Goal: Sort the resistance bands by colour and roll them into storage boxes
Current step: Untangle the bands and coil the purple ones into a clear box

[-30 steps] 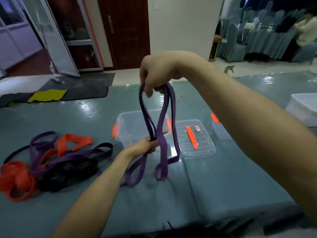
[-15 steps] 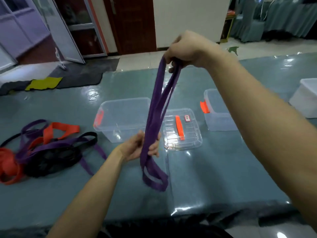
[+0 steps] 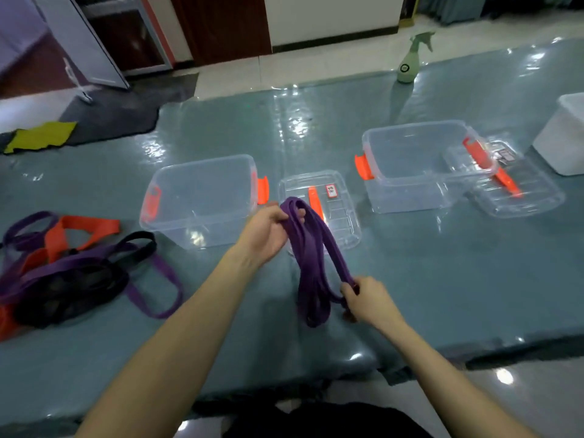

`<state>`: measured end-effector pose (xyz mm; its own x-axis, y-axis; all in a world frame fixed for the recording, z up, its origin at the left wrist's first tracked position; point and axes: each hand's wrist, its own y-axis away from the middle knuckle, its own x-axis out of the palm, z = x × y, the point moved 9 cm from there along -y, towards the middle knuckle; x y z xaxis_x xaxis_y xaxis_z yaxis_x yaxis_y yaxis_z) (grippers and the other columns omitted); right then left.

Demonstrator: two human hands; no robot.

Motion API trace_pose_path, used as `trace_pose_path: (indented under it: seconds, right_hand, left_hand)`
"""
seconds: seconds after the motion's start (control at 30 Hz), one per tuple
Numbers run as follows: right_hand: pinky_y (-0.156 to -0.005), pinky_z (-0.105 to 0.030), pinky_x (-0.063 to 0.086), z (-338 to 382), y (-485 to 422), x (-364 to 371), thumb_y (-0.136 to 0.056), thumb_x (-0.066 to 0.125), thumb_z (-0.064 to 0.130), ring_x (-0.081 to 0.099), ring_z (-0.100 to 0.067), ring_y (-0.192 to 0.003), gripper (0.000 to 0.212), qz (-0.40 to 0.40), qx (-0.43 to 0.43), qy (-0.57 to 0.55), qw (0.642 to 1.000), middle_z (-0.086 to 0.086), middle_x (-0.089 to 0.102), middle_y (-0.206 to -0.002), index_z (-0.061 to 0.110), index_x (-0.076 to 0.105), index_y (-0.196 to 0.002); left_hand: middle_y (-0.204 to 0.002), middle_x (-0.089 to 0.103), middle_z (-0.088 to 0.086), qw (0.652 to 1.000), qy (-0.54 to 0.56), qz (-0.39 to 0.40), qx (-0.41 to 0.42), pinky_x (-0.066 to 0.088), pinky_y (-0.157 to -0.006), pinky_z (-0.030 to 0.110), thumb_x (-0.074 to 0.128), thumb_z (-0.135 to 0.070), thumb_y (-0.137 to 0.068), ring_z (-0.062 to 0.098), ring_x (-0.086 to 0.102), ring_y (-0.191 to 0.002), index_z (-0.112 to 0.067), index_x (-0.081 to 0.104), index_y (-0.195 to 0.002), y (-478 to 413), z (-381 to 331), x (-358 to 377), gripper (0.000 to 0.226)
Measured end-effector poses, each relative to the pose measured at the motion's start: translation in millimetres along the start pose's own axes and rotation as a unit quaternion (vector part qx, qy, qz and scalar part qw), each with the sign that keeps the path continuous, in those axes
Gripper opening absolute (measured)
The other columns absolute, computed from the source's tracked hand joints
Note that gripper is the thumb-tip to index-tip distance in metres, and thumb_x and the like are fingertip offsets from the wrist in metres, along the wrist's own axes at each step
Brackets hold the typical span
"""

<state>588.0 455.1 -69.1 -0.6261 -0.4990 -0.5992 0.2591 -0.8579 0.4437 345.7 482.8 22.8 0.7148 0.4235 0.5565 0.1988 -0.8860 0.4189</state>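
A purple resistance band (image 3: 311,263), folded into several loops, hangs between my hands over the grey-blue table. My left hand (image 3: 267,233) grips its upper end beside the left clear box (image 3: 202,197). My right hand (image 3: 366,300) pinches its lower end close to the table. A tangled pile of purple, orange and black bands (image 3: 63,263) lies at the left. A second clear box (image 3: 423,162) with orange latches stands to the right.
A clear lid (image 3: 335,213) lies between the boxes, partly behind the band. Another lid (image 3: 518,191) rests by the right box. A white tub (image 3: 562,137) sits at the right edge, a spray bottle (image 3: 409,61) at the far edge.
My right hand has come down from high above the table to low near its surface, still holding the band. My left hand now grips the upper end. The view has tilted down.
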Motion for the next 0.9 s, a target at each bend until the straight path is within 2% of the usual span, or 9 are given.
trace_pose_path:
  seconds: [0.07,0.13,0.23,0.3,0.4,0.57,0.67,0.73,0.9]
  right_hand:
    - [-0.071,-0.050,0.064,1.9,-1.4,9.2,-0.108,0.056,0.025,0.078,-0.033,-0.070,0.035,0.008,-0.003,0.003,1.000,-0.014,0.079,-0.079,0.004,0.068,-0.083]
    - [-0.074,-0.045,0.060,4.9,-4.2,22.1,-0.111,0.051,0.027,0.077,-0.042,-0.086,0.036,0.022,-0.017,0.076,0.997,-0.022,0.079,-0.093,0.005,0.065,-0.085]
    - [-0.084,-0.043,0.052,7.6,-2.4,52.5,-0.109,0.047,0.029,0.070,-0.043,-0.110,0.031,0.039,-0.067,0.250,0.965,-0.021,0.073,-0.119,0.006,0.067,-0.114]
    - [-0.082,-0.040,0.052,7.7,0.1,62.4,-0.104,0.050,0.027,0.071,-0.039,-0.110,0.027,0.031,-0.084,0.291,0.953,-0.014,0.073,-0.119,0.011,0.065,-0.119]
    - [-0.081,-0.041,0.051,2.7,-1.8,65.0,-0.100,0.052,0.022,0.070,-0.038,-0.108,0.022,0.021,-0.074,0.290,0.954,-0.015,0.073,-0.117,0.008,0.062,-0.115]
    - [-0.087,-0.045,0.051,-2.0,3.2,48.3,-0.115,0.040,0.035,0.068,-0.042,-0.107,0.042,0.038,-0.078,0.281,0.956,-0.024,0.071,-0.117,0.001,0.064,-0.111]
    - [-0.079,-0.040,0.051,7.9,14.0,22.5,-0.112,0.040,0.028,0.070,-0.037,-0.105,0.028,-0.020,-0.082,0.343,0.936,-0.015,0.071,-0.117,0.009,0.060,-0.111]
    - [-0.072,-0.038,0.046,31.1,23.7,16.8,-0.111,0.041,0.023,0.072,-0.032,-0.101,0.018,-0.050,-0.119,0.375,0.918,-0.008,0.069,-0.114,0.014,0.057,-0.111]
    - [-0.073,-0.039,0.044,114.1,38.3,49.3,-0.105,0.049,0.016,0.069,-0.032,-0.101,0.016,-0.041,-0.241,0.393,0.886,-0.008,0.069,-0.109,0.015,0.063,-0.111]
  left_hand:
    - [-0.110,0.067,0.035,0.999,-0.033,-0.016,0.020,0.061,-0.095,0.049,0.037,0.021,-0.103,0.037,0.075,-0.093,-0.006,0.047,-0.119,-14.4,15.6,7.3,0.034]
    - [-0.123,0.070,0.032,0.974,-0.212,-0.053,0.050,0.062,-0.096,0.051,0.052,0.005,-0.110,0.035,0.075,-0.099,-0.010,0.050,-0.135,-28.5,31.6,-5.1,0.030]
    - [-0.143,0.066,0.022,0.794,-0.599,-0.080,0.066,0.050,-0.113,0.054,0.054,-0.026,-0.114,0.039,0.065,-0.129,-0.018,0.047,-0.157,-38.0,53.9,-36.9,0.044]
    - [-0.149,0.056,0.020,0.734,-0.670,-0.091,0.068,0.043,-0.120,0.053,0.047,-0.037,-0.115,0.040,0.055,-0.139,-0.027,0.036,-0.167,-34.6,63.2,-57.1,0.054]
    - [-0.143,0.053,0.015,0.738,-0.660,-0.115,0.081,0.043,-0.122,0.053,0.041,-0.048,-0.115,0.038,0.055,-0.136,-0.043,0.031,-0.168,-26.7,62.7,-79.9,0.054]
    - [-0.149,0.060,0.018,0.738,-0.662,-0.122,0.047,0.043,-0.120,0.049,0.050,-0.038,-0.113,0.038,0.053,-0.142,-0.034,0.039,-0.166,-25.4,51.3,-109.8,0.054]
    - [-0.150,0.057,0.021,0.723,-0.679,-0.119,0.044,0.044,-0.120,0.047,0.055,-0.032,-0.111,0.038,0.055,-0.140,-0.026,0.041,-0.166,-16.8,47.5,-118.1,0.057]
    - [-0.155,0.055,0.019,0.722,-0.678,-0.133,0.043,0.047,-0.119,0.050,0.056,-0.029,-0.110,0.037,0.058,-0.138,-0.018,0.043,-0.165,-7.4,41.5,-125.5,0.058]
    - [-0.133,0.073,0.016,0.670,-0.723,-0.149,0.080,0.054,-0.106,0.048,0.059,-0.022,-0.107,0.037,0.069,-0.121,-0.010,0.063,-0.146,30.7,14.4,-146.2,0.041]
